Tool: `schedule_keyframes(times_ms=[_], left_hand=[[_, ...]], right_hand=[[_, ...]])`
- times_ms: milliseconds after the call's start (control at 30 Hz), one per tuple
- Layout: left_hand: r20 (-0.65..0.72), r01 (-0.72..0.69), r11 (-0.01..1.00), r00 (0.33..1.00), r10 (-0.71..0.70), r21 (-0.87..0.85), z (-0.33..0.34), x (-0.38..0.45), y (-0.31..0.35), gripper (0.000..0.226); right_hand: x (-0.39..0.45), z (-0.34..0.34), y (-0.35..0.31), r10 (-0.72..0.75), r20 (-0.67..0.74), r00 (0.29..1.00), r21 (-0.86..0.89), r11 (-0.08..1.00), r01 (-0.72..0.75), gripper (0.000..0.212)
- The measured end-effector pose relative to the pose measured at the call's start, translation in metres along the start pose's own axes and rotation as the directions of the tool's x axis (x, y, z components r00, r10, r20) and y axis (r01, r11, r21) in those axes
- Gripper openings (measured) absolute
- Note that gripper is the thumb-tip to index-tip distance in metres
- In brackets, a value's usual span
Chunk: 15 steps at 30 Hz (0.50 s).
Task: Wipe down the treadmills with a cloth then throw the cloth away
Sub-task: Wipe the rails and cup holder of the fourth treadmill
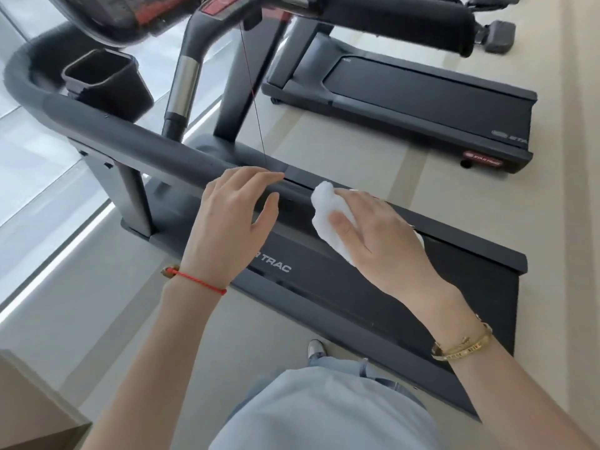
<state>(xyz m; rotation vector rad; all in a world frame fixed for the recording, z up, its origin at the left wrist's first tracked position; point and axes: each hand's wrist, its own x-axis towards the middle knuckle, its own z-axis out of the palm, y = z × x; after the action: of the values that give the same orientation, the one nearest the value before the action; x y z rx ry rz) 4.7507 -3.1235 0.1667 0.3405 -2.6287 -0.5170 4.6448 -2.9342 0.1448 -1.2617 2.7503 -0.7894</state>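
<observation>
Near treadmill point(373, 287): dark grey, matte moulded plastic; the side panel reads "TRAC" in pale letters, the start of the word hidden behind the left wrist. Its handrail point(130, 134) is a thick rounded tube that bends round at far left and runs down to the right. Square-mouthed black cup holder point(97, 79) sits just behind the rail. One console upright has a brushed metal sleeve point(186, 86). A thin red cord point(253, 92) hangs from the console toward the rail.

Left hand point(232, 228) rests on the handrail, fingers point(256, 177) draped over the top, slightly spread and relaxed, thumb along the near side. Red string bracelet point(194, 279) on that wrist.

Right hand point(380, 235) presses the cloth point(328, 206) against the rail just right of the left hand. Cloth is white, soft, crumpled; it bunches out past the fingertips and trails under the palm. The fingers lie fairly straight over it, thumb laid across its near side. Gold bangles point(464, 347) on the right wrist.

Second treadmill point(406, 99) stands parallel beyond, well apart, with a flat black belt and a red oval badge at its rear end.

Floor point(97, 319): smooth, pale beige with wider tan bands. A bright glazed strip runs along the left.

Console cut off by the top edge and blurred; its display is unreadable. A tan corner at lower left is cropped, cannot tell what it is. A pale blue top, jeans and one shoe show at bottom.
</observation>
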Motion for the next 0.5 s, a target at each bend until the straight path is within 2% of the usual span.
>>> schedule_keyframes(times_ms=[133, 267, 400, 500], left_hand=[[-0.037, 0.004, 1.0, 0.999, -0.004, -0.007, -0.001, 0.013, -0.013, 0.028], [-0.021, 0.0, 1.0, 1.0, 0.0, -0.002, -0.006, 0.026, -0.031, 0.028], [0.026, -0.017, 1.0, 1.0, 0.017, -0.005, -0.011, 0.043, -0.056, 0.028], [0.064, -0.062, 0.998, 0.996, 0.063, -0.024, -0.02, 0.054, -0.078, 0.029]], right_hand=[[0.041, 0.012, -0.025, -0.067, 0.084, 0.994, -0.144, 0.986, 0.078, 0.051], [0.049, 0.016, -0.032, -0.083, 0.119, 0.989, -0.2, 0.974, 0.106, 0.054], [0.029, 0.009, -0.019, -0.007, 0.027, 1.0, -0.255, 0.967, 0.014, 0.053], [0.05, 0.02, -0.033, 0.078, 0.006, 0.997, -0.288, 0.955, -0.073, 0.049]])
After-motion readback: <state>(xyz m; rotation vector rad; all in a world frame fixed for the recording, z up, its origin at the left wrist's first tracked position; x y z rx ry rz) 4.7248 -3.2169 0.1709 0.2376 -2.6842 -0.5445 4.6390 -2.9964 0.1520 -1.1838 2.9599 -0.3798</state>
